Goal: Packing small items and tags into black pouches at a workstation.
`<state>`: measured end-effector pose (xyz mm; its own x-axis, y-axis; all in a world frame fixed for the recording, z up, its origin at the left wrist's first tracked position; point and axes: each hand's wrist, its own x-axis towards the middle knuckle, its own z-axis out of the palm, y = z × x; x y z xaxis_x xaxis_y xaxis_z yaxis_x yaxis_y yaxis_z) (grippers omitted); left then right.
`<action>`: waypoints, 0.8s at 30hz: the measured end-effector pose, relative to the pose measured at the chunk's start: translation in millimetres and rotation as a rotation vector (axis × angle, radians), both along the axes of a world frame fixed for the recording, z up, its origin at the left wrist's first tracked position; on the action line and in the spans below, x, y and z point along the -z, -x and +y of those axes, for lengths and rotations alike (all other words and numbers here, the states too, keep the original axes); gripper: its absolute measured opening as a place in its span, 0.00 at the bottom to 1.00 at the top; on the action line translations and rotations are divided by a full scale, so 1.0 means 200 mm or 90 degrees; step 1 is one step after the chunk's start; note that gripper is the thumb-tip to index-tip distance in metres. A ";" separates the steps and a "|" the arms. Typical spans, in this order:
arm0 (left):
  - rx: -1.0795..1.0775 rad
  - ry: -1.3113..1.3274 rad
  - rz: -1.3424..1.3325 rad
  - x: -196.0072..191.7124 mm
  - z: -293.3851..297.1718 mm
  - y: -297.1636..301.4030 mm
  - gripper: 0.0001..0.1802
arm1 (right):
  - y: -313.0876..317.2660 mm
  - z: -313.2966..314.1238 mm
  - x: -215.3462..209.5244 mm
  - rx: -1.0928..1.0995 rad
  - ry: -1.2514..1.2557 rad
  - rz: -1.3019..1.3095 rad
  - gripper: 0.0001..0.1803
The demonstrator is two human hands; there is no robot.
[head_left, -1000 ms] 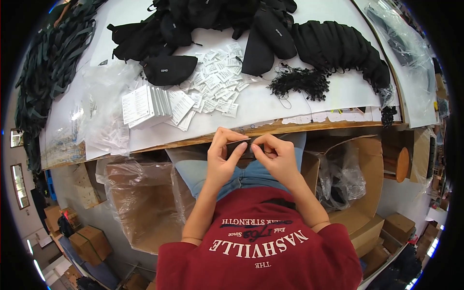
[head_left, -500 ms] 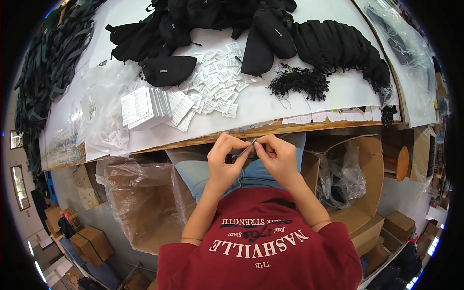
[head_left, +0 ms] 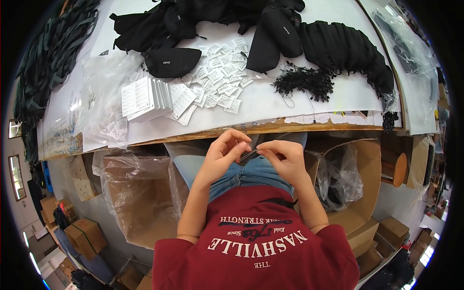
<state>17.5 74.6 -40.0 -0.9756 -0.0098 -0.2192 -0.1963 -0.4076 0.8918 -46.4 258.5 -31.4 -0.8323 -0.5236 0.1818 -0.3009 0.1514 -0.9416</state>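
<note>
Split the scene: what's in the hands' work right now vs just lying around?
In hand:
left hand and right hand, pinching a small dark thin piece between them, over the lap

Lying about:
black pouches
pile of small white tags
stack of white cards
bundle of black strings
plastic-lined cardboard box

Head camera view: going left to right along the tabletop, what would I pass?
Dark straps → clear plastic bags → stack of white cards → scattered white tags → bundle of black strings → row of black pouches.
</note>
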 end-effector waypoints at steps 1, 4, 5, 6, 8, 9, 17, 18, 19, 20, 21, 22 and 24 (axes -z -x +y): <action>0.039 0.055 0.003 0.01 0.00 -0.01 0.07 | 0.00 -0.01 -0.01 -0.001 -0.001 -0.001 0.04; 0.081 0.124 0.006 0.02 0.00 -0.01 0.06 | 0.01 -0.02 -0.04 -0.036 -0.089 0.026 0.05; 0.083 0.142 0.002 0.04 0.00 -0.01 0.06 | 0.01 -0.02 -0.04 -0.035 -0.116 0.008 0.05; 0.086 0.160 -0.003 0.05 -0.01 -0.01 0.07 | 0.01 -0.02 -0.04 -0.034 -0.142 -0.009 0.05; 0.087 0.116 -0.017 0.04 0.01 0.00 0.07 | 0.00 -0.02 -0.02 -0.030 -0.139 -0.015 0.06; 0.087 0.073 -0.031 0.04 0.01 0.01 0.07 | 0.01 -0.02 -0.01 -0.027 -0.134 -0.019 0.06; 0.101 0.031 -0.050 0.06 -0.02 0.03 0.07 | 0.03 -0.04 0.00 -0.072 -0.105 -0.112 0.06; 0.109 0.033 -0.056 0.07 -0.03 0.04 0.07 | 0.04 -0.05 0.01 -0.074 -0.092 -0.118 0.06; 0.113 0.035 -0.047 0.07 -0.03 0.04 0.06 | 0.03 -0.05 0.02 -0.080 -0.086 -0.124 0.06; 0.108 0.039 -0.041 0.07 -0.03 0.05 0.06 | 0.04 -0.05 0.02 -0.084 -0.083 -0.118 0.06; 0.107 0.036 -0.026 0.05 -0.03 0.07 0.07 | 0.06 -0.07 0.01 -0.093 -0.039 -0.160 0.06; 0.110 0.033 -0.010 0.03 -0.04 0.09 0.07 | 0.08 -0.07 0.00 -0.099 0.005 -0.201 0.06; 0.090 -0.001 -0.013 -0.03 -0.06 0.13 0.08 | 0.10 -0.09 0.00 -0.128 0.037 -0.247 0.06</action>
<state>-7.7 62.3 -34.4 -0.9626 0.1273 -0.2393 -0.2700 -0.3755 0.8866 -66.7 240.1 -32.3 -0.7272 -0.6805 -0.0901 0.0584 0.0694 -0.9959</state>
